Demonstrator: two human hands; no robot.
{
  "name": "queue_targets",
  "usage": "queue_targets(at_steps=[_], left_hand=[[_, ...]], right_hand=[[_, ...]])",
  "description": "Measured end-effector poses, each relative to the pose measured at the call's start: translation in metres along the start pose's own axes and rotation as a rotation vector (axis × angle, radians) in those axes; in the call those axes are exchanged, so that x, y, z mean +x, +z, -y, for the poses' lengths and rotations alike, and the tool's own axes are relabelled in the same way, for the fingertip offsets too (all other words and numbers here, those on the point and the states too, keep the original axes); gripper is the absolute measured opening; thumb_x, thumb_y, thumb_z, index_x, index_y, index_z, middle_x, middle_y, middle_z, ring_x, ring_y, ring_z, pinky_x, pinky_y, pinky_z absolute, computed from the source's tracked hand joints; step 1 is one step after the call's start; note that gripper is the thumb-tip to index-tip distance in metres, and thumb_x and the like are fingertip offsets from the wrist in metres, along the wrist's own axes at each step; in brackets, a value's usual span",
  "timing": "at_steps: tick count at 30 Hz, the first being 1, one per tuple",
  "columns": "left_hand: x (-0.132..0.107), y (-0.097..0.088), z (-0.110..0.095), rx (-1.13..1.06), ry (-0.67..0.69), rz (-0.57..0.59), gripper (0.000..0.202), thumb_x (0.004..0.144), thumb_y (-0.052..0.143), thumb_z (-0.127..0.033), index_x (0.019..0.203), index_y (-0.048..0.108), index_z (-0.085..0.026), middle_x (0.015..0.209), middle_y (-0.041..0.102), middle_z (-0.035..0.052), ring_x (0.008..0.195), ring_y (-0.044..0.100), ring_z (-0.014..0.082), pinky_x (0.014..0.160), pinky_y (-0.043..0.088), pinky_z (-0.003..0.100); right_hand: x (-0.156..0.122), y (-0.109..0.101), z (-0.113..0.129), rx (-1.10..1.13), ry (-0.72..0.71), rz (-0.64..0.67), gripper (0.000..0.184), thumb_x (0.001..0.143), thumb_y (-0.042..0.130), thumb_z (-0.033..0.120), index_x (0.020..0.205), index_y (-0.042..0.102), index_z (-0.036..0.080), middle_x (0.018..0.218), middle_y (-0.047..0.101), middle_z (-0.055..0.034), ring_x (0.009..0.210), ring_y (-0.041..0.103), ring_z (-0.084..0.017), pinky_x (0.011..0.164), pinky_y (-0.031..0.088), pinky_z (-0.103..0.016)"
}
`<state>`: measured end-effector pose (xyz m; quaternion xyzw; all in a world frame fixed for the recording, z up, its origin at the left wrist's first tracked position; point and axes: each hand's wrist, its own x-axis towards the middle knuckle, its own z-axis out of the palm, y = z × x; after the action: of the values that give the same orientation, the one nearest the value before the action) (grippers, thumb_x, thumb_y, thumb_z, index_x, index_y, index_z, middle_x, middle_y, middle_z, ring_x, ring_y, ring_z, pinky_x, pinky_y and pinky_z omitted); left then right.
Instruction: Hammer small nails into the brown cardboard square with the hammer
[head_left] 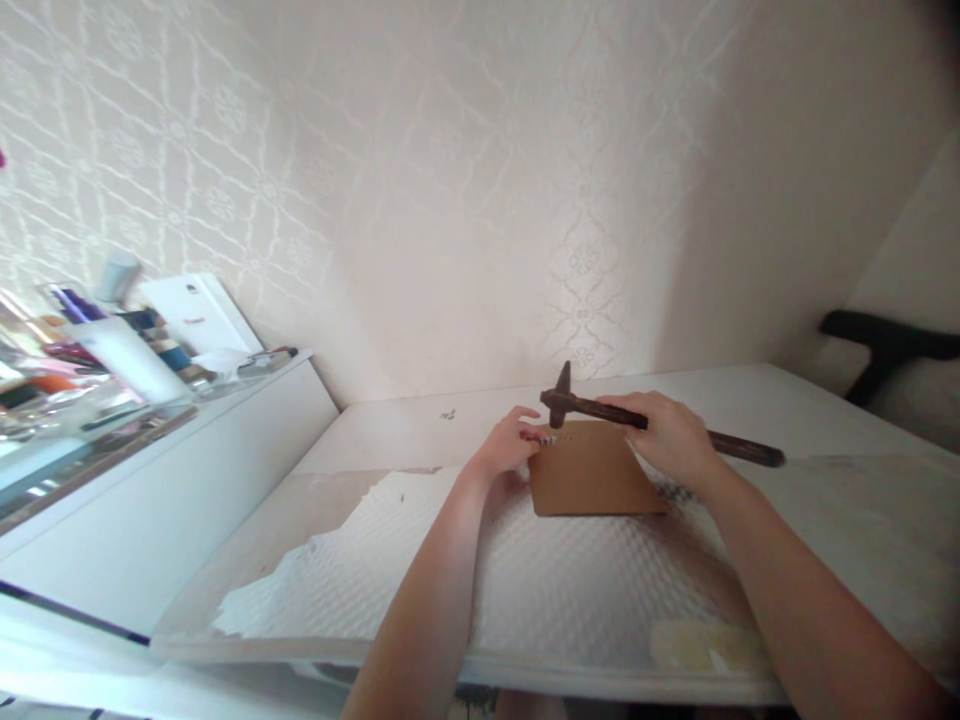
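Wallpaper (pixel 487 200) with a pale lattice fills the upper frame above a white table (pixel 825 420), its embossed covering (pixel 570 590) torn at lower left. At centre I see the right hand (pixel 671 438) closed round a hammer (pixel 600 408). The left hand (pixel 506 445) has its fingertips bunched at the top-left corner of the brown card (pixel 589 480); what they pinch I cannot tell.

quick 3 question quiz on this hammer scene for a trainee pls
1. True or false: the right hand grips the hammer by its handle.
2. What does the left hand touch? A) the brown board at its far-left corner B) a saw C) a cup
3. Fill in: the board lies on a white ____ sheet.
Key: 1 true; 2 A; 3 textured.
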<state>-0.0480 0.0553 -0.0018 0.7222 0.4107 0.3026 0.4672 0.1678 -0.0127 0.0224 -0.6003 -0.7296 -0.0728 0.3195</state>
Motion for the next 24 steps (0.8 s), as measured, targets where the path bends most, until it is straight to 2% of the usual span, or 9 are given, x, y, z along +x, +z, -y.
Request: queue_targets(at_steps=[11,16,19,24], left_hand=[[-0.001,0.0,-0.001,0.017,-0.012,-0.008,0.046,0.059,0.045,0.006,0.099,0.042,-0.016,0.083,0.064,0.004,0.076,0.058,0.0114,0.067,0.043,0.024],[-0.002,0.0,-0.001,0.051,0.004,-0.017,0.047,0.06,0.046,0.005,0.102,0.042,-0.016,0.083,0.064,0.0037,0.079,0.058,0.0119,0.071,0.044,0.026],[-0.002,0.0,-0.001,0.062,0.015,-0.017,0.046,0.061,0.046,0.004,0.101,0.042,-0.016,0.084,0.064,0.0037,0.079,0.058,0.0115,0.075,0.044,0.027],[0.002,0.0,0.004,0.107,0.04,-0.049,0.043,0.063,0.048,0.002,0.1,0.043,-0.017,0.083,0.064,0.0031,0.077,0.058,0.0114,0.075,0.045,0.027]], right_hand=[[0.0,0.004,0.0,-0.005,-0.015,0.029,0.044,0.069,0.048,0.008,0.103,0.063,0.033,0.089,0.066,0.0014,0.083,0.058,-0.02,0.066,0.044,-0.029],[0.002,0.009,-0.007,0.066,0.01,-0.037,0.039,0.071,0.05,0.013,0.106,0.061,0.024,0.101,0.064,-0.0015,0.087,0.058,-0.019,0.074,0.045,-0.029],[0.002,0.014,-0.015,-0.01,0.111,-0.073,0.04,0.072,0.05,0.018,0.112,0.057,0.019,0.103,0.063,-0.0062,0.087,0.059,-0.022,0.074,0.045,-0.032],[-0.003,0.017,-0.029,-0.173,0.392,-0.061,0.044,0.072,0.049,0.02,0.116,0.055,0.018,0.093,0.066,-0.009,0.082,0.06,-0.026,0.068,0.044,-0.036]])
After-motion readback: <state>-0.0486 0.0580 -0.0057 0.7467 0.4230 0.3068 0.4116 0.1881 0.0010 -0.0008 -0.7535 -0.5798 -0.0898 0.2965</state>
